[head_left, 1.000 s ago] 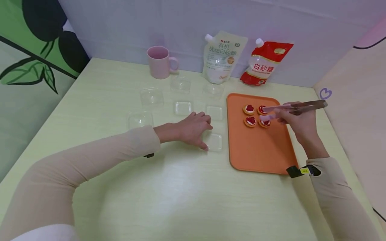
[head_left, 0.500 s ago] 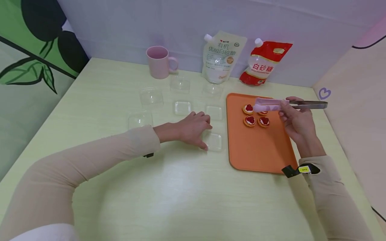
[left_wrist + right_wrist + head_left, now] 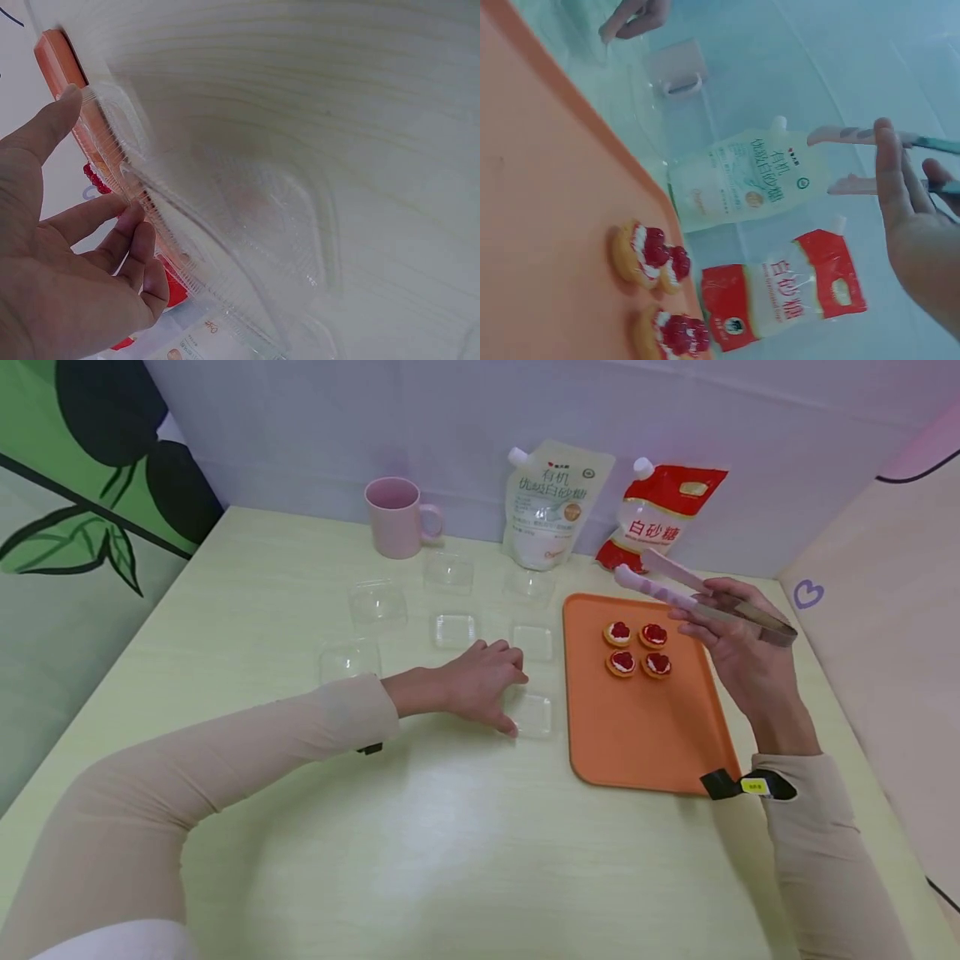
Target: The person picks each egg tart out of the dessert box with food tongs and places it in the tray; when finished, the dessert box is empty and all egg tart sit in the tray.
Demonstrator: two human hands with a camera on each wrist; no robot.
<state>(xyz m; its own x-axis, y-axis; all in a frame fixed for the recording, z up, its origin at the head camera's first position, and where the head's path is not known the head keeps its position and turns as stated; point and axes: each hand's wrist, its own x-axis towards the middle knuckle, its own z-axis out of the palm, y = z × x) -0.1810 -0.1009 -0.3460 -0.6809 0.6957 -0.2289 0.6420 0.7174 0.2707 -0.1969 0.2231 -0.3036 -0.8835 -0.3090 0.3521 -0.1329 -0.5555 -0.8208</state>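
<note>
My left hand [image 3: 476, 685] reaches over the table, its thumb and forefinger at opposite sides of a clear plastic box [image 3: 536, 717]; in the left wrist view the thumb tip meets the rim of the box. My right hand [image 3: 750, 652] grips metal tongs [image 3: 652, 587] with pink ends, raised over the far right of the orange tray [image 3: 645, 739]. The tong arms are spread with nothing between them. Several small tarts with cream and red fruit, one a front-left tart [image 3: 622, 662], lie in two rows on the tray. In the right wrist view the tongs [image 3: 847, 135] show partly behind the fingers.
More clear boxes, such as one box [image 3: 455, 631], stand left of the tray. Along the back wall are a pink mug [image 3: 393, 518], a pale sugar pouch [image 3: 555, 506] and a red-and-white sugar pouch [image 3: 656, 522], which the tong tips partly overlap.
The tongs have risen from the tarts towards the back of the tray, closing midway and now spread again. All the tarts show uncovered. My left hand has stayed still.
</note>
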